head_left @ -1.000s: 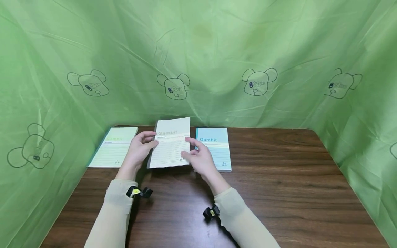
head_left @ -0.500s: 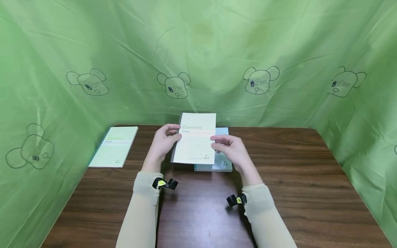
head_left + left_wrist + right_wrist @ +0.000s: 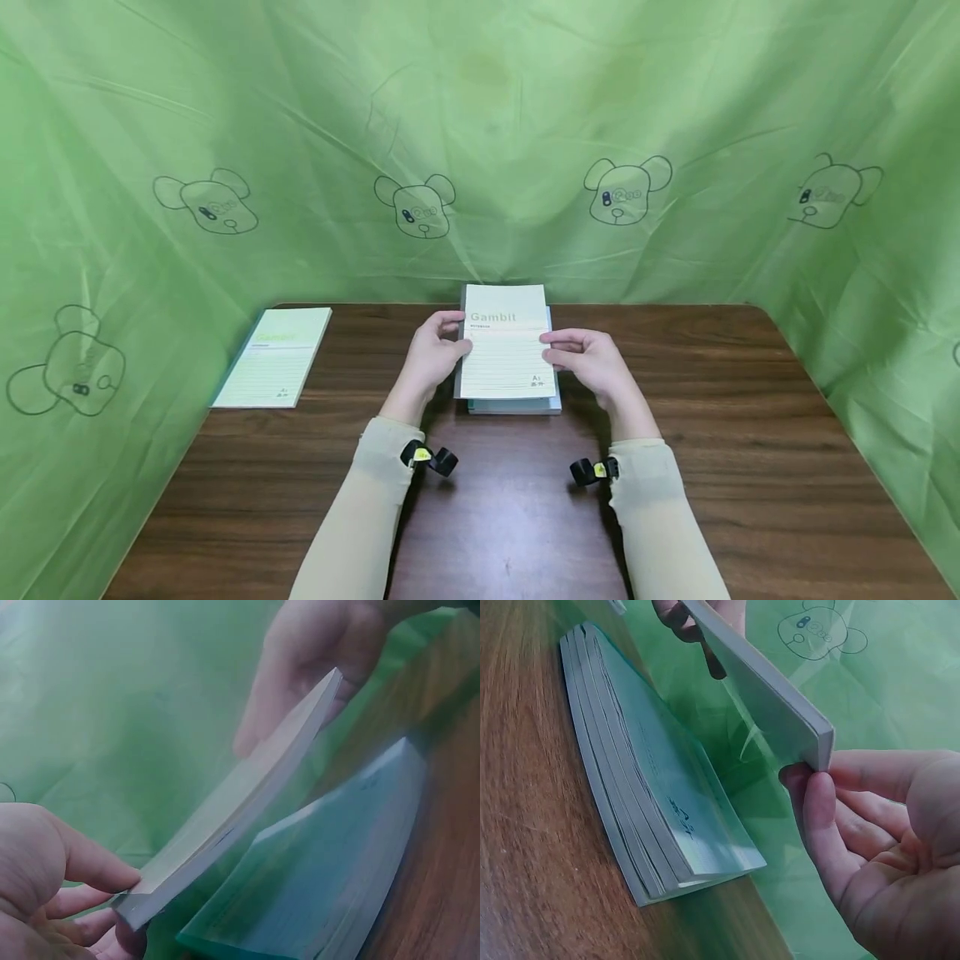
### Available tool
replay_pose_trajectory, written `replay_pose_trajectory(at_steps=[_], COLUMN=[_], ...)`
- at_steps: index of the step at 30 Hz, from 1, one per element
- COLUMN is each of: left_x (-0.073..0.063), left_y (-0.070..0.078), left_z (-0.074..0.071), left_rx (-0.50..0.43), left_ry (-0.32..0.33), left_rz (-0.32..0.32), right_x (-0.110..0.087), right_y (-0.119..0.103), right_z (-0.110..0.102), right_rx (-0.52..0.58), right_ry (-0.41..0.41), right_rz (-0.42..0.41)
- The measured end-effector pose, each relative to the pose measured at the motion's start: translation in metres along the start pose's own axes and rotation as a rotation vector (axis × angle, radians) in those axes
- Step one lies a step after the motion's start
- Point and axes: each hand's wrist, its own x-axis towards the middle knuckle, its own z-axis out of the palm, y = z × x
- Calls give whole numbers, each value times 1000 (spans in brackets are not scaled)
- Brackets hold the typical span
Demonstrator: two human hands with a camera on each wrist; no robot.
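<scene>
A pale cream "Gambit" notebook (image 3: 504,358) with a grey spine is held between both hands above a blue notebook (image 3: 517,407). My left hand (image 3: 432,354) pinches its spine edge, thumb on the cover and fingers beneath. At the opposite edge my right hand (image 3: 592,360) pinches it between thumb and fingers. Both wrist views show a gap between the held notebook (image 3: 232,802) and the blue notebook (image 3: 675,795) below. In the right wrist view the blue one lies on top of a small stack, its page edges showing. Most of its cover is hidden in the head view.
A pale green notebook (image 3: 273,358) lies at the back left of the dark wooden table (image 3: 750,467). Green cloth (image 3: 495,108) printed with bear faces hangs behind the table and at both sides. A small black camera is strapped to each wrist.
Both hands have carried the cream notebook from the middle rightwards until it is over the blue notebook, then lowered it slightly. The pale green notebook has stayed put.
</scene>
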Motion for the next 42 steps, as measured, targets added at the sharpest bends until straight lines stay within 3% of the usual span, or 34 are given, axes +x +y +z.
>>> replay_pose_trajectory(at_steps=[11, 21, 30, 38, 42], left_x=[-1, 3, 4, 6, 6], left_y=[-10, -19, -26, -33, -33], left_z=[8, 15, 17, 19, 20], left_rx=[174, 308, 328, 357, 382], left_ry=[-18, -19, -30, -22, -21], left_rz=[42, 62, 25, 33, 49], right_x=[-2, 1, 5, 7, 7], right_y=[8, 15, 19, 21, 20], right_z=[-5, -8, -1, 2, 2], right_rx=[-17, -86, -141, -207, -251], right_ry=[-60, -62, -35, 42, 71], right_rz=[41, 73, 73, 22, 42])
